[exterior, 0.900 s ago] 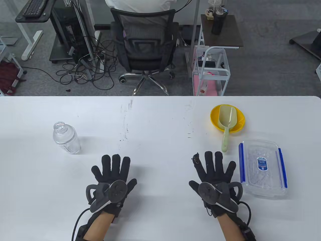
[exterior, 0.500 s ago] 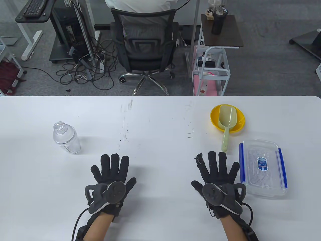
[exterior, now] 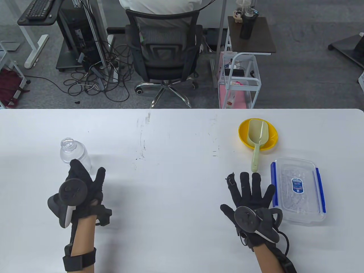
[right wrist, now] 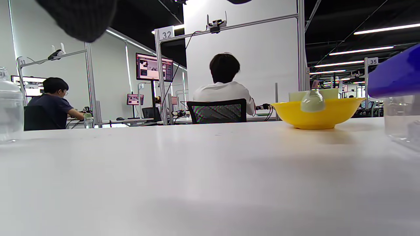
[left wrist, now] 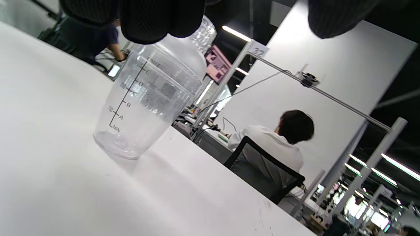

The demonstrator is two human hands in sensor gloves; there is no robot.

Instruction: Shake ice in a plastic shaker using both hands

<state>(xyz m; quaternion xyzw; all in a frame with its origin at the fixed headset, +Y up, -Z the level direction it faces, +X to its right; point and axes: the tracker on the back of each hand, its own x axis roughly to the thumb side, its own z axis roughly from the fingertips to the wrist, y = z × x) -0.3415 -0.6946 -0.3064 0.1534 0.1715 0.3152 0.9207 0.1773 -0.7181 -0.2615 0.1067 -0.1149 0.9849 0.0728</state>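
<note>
A clear plastic shaker (exterior: 68,145) with a measuring scale stands upright at the table's left; in the left wrist view the shaker (left wrist: 147,98) looks empty. My left hand (exterior: 88,168) is lifted and turned on its side just in front of it, fingers (left wrist: 157,19) straight and thumb (left wrist: 338,16) spread wide, holding nothing. My right hand (exterior: 247,187) lies flat on the table, fingers spread, beside a clear lidded box (exterior: 297,189) with blue clips and pale pieces inside.
A yellow bowl (exterior: 244,136) holds a pale green scoop (exterior: 257,136) whose handle sticks out toward my right hand. In the right wrist view the bowl (right wrist: 318,119) stands ahead, the box (right wrist: 403,124) at right. An office chair (exterior: 163,45) stands beyond the table's far edge.
My left hand rose off the table, turned onto its side and moved left and forward to the shaker. My right hand slid slightly right, still flat.
</note>
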